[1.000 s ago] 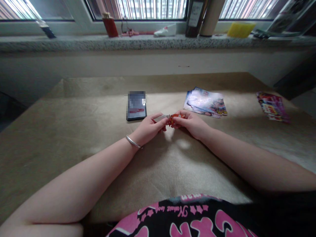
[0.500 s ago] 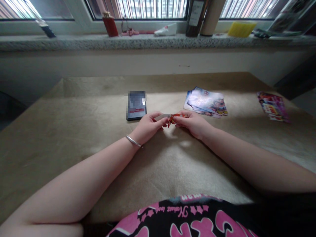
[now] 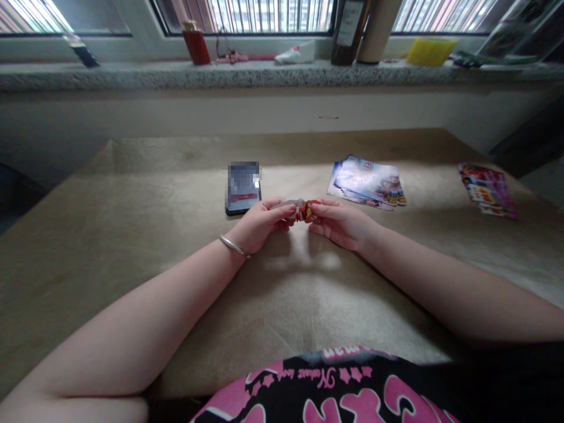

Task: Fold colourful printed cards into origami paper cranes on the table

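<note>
A small, crumpled red-and-orange piece (image 3: 307, 211), paper or foil by its look, is held between both hands above the table. My left hand (image 3: 264, 223) pinches its left end, where a greyish strip (image 3: 286, 204) shows along the fingers. My right hand (image 3: 343, 222) has thumb and fingers closed on the right end. The fingers hide much of the piece, so its full shape cannot be made out. Just beyond my left hand lies a phone (image 3: 244, 202) with a partly blurred screen. Beyond my right hand rests a fanned stack of glossy printed sheets (image 3: 370, 179).
Colourful printed packets or cards (image 3: 489, 191) lie at the right side of the tan-covered table (image 3: 167, 182). On the stone windowsill (image 3: 145, 76) behind stand a red bottle (image 3: 196, 44), a dark bottle (image 3: 348, 32) and a yellow block (image 3: 432, 51).
The red-and-orange piece looks more bunched between my fingertips, with more red showing. My left hand has turned slightly and its wrist has shifted a little to the left and up.
</note>
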The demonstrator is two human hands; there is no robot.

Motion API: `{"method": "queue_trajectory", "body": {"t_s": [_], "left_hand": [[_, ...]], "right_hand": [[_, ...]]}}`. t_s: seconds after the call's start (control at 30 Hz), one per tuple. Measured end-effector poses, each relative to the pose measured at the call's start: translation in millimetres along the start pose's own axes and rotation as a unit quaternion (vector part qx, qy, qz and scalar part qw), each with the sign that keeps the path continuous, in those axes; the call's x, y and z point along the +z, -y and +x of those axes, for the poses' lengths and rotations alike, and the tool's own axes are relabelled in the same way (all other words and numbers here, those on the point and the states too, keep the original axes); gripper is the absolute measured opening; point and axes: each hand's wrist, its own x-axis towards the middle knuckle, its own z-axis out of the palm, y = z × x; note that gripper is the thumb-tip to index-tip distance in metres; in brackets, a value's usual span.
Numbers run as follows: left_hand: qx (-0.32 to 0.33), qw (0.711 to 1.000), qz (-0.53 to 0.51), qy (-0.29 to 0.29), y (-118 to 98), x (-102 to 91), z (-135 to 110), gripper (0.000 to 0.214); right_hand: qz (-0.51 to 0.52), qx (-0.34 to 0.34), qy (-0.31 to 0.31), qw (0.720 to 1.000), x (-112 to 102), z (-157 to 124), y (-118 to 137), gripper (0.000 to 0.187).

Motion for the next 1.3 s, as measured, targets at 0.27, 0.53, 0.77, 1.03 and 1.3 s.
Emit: {"method": "queue_trajectory", "body": {"t_s": [0.27, 0.53, 0.77, 1.03, 1.3], "left_hand": [[0.030, 0.999, -0.018, -0.022, 3.0, 1.6, 2.1, 0.035], [0.045, 0.999, -0.007, -0.018, 3.4, 0.1, 2.7, 0.043], [0.038, 0.999, 0.025, -0.022, 4.8, -0.2, 4.3, 0.038], [0.023, 0.999, -0.036, 0.015, 0.4, -4.2, 3.5, 0.032], [0.018, 1.000, 0.012, -0.023, 1.4, 3.3, 1.8, 0.031]], "right_hand": [[0.007, 0.019, -0.046, 0.999, 0.2, 2.5, -1.2, 0.005], [-0.011, -0.003, -0.023, 1.000, -1.4, 2.4, -1.7, 0.005], [0.001, 0.013, -0.037, 0.999, -1.2, 2.2, -0.2, 0.004], [-0.017, -0.002, -0.021, 1.000, 1.4, 2.1, -3.1, 0.011], [-0.038, -0.055, -0.074, 0.995, 4.7, 1.4, -9.1, 0.026]]}}
